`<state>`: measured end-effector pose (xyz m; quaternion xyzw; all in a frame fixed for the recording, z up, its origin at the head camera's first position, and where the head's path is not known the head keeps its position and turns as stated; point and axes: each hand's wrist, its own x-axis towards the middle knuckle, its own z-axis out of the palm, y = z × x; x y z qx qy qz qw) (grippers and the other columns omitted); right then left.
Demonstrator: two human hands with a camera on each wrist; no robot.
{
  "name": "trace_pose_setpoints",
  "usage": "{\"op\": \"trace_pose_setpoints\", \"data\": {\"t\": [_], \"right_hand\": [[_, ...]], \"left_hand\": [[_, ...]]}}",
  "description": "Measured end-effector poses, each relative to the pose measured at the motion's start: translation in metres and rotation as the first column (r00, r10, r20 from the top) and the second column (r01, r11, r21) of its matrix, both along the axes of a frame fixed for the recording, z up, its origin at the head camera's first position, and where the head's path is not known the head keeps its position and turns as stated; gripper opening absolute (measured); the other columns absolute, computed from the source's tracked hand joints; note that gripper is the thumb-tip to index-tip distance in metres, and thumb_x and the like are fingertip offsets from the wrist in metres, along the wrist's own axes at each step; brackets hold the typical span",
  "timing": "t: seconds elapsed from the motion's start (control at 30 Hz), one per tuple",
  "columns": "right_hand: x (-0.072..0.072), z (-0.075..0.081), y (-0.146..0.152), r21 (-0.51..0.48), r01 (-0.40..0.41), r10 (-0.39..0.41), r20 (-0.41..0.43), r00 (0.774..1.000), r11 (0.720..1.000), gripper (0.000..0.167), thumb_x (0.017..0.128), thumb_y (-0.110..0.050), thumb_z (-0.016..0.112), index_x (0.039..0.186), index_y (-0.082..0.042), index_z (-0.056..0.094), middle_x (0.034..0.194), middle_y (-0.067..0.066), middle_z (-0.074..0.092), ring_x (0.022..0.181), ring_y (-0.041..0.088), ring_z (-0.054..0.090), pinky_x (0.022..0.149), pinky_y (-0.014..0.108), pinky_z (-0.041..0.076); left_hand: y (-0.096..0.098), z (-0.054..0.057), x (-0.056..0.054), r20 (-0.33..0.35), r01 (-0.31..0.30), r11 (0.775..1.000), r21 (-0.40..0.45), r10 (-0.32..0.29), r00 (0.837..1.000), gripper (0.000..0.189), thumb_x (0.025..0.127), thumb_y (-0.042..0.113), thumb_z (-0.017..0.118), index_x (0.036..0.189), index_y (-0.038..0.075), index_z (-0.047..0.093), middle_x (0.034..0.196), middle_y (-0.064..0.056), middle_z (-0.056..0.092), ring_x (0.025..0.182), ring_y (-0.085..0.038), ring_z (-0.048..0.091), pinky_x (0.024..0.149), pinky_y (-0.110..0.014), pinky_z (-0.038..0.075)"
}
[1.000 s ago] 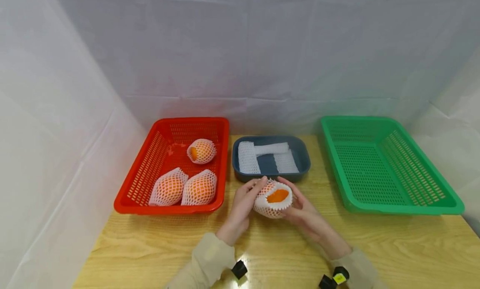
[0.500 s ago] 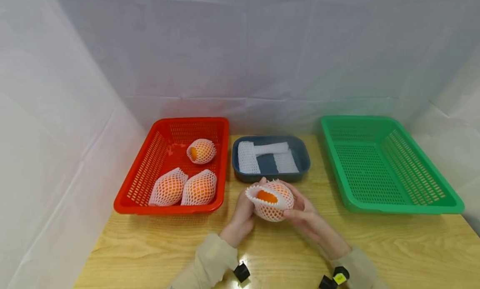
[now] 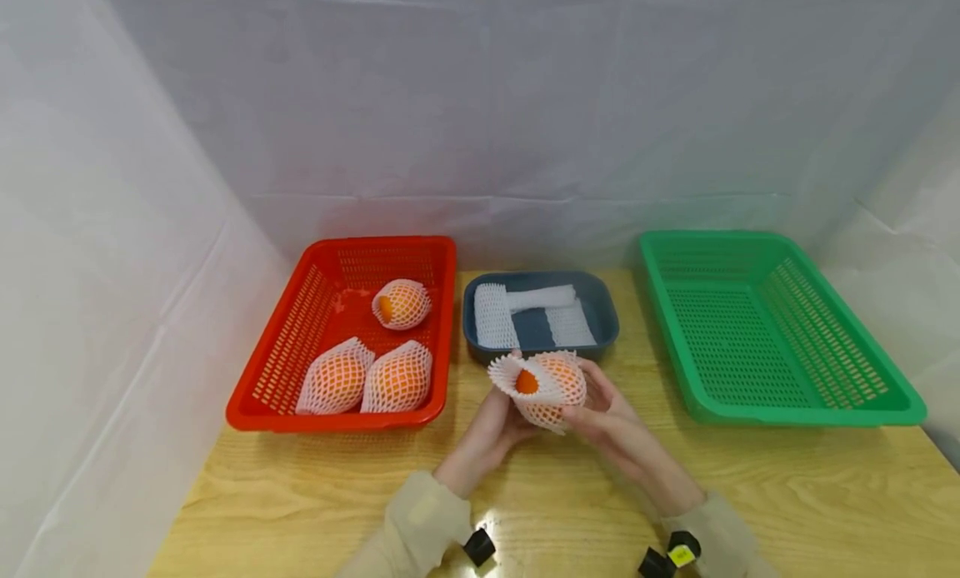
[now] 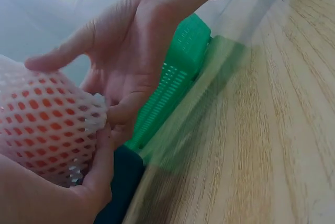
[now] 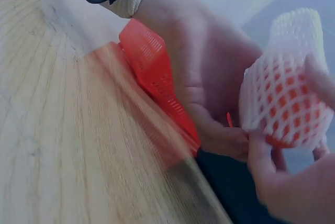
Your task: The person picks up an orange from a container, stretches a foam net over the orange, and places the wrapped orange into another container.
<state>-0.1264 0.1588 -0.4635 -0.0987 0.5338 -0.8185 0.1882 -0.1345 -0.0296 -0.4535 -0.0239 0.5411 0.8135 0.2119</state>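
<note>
An orange (image 3: 527, 381) in a white foam net (image 3: 558, 386) is held between both hands above the table. My left hand (image 3: 491, 436) grips it from the left and below, and my right hand (image 3: 622, 432) holds it from the right. The flared end of the net points toward the left, with bare fruit showing inside. In the left wrist view, fingers of both hands meet at the net's gathered end (image 4: 96, 113). The right wrist view shows the net's loose end (image 5: 298, 28) standing up above the fruit.
A red basket (image 3: 247, 413) at the left holds three netted fruits (image 3: 397, 378). Behind the hands, a dark blue tray (image 3: 534, 328) contains several white foam nets (image 3: 495, 316). At the right stands a green basket (image 3: 731, 345). White sheeting (image 3: 480, 103) surrounds the wooden table (image 3: 300, 495).
The netted orange has been turned, so its opening now faces left instead of toward the right front. My left hand has shifted lower beneath it; the net's end flares more.
</note>
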Motion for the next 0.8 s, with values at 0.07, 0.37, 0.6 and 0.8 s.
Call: {"op": "trace_pose_setpoints", "data": {"t": [0.07, 0.37, 0.6, 0.8], "right_hand": [[-0.0004, 0.0010, -0.0015, 0.029, 0.044, -0.045, 0.040, 0.998, 0.999, 0.064, 0.088, 0.002, 0.071, 0.141, -0.023, 0.044, 0.147, 0.007, 0.037, 0.122, 0.019, 0.053, 0.097, 0.034, 0.051], [0.0000, 0.0068, -0.0035, 0.069, 0.131, -0.137, 0.094, 0.986, 0.989, 0.060, 0.089, 0.006, 0.069, 0.141, -0.004, 0.041, 0.131, 0.007, 0.054, 0.115, 0.017, 0.058, 0.096, 0.029, 0.052], [0.0018, 0.0085, 0.0024, -0.002, 0.056, -0.056, 0.107, 0.993, 0.998, 0.022, 0.100, -0.002, 0.060, 0.118, -0.014, 0.067, 0.110, 0.000, 0.069, 0.100, 0.010, 0.065, 0.090, 0.024, 0.054], [0.0009, 0.0055, 0.0048, -0.085, 0.030, -0.023, 0.074, 0.997, 0.996, 0.022, 0.106, -0.007, 0.050, 0.119, -0.018, 0.065, 0.116, 0.000, 0.068, 0.107, 0.010, 0.065, 0.095, 0.025, 0.053]], "left_hand": [[-0.0003, 0.0000, -0.0006, -0.014, 0.013, 1.000, 0.026, -0.012, 1.000, 0.075, 0.104, 0.061, 0.031, 0.152, 0.004, 0.038, 0.145, -0.020, 0.047, 0.118, -0.027, 0.053, 0.095, -0.047, 0.048], [-0.0026, -0.0061, 0.0006, -0.042, -0.033, 0.997, 0.076, 0.036, 0.998, 0.065, 0.110, 0.048, 0.028, 0.155, 0.002, 0.033, 0.149, -0.022, 0.044, 0.118, -0.021, 0.052, 0.094, -0.039, 0.048], [-0.0058, -0.0061, 0.0011, -0.022, -0.050, 0.994, 0.101, 0.053, 0.998, 0.065, 0.110, 0.047, 0.027, 0.155, 0.002, 0.033, 0.142, -0.017, 0.051, 0.111, -0.019, 0.057, 0.089, -0.039, 0.051], [-0.0048, -0.0033, -0.0023, 0.061, -0.052, 0.976, 0.212, 0.040, 0.997, 0.068, 0.108, 0.055, 0.028, 0.158, 0.009, 0.031, 0.145, -0.012, 0.048, 0.113, -0.016, 0.055, 0.086, -0.035, 0.050]]}}
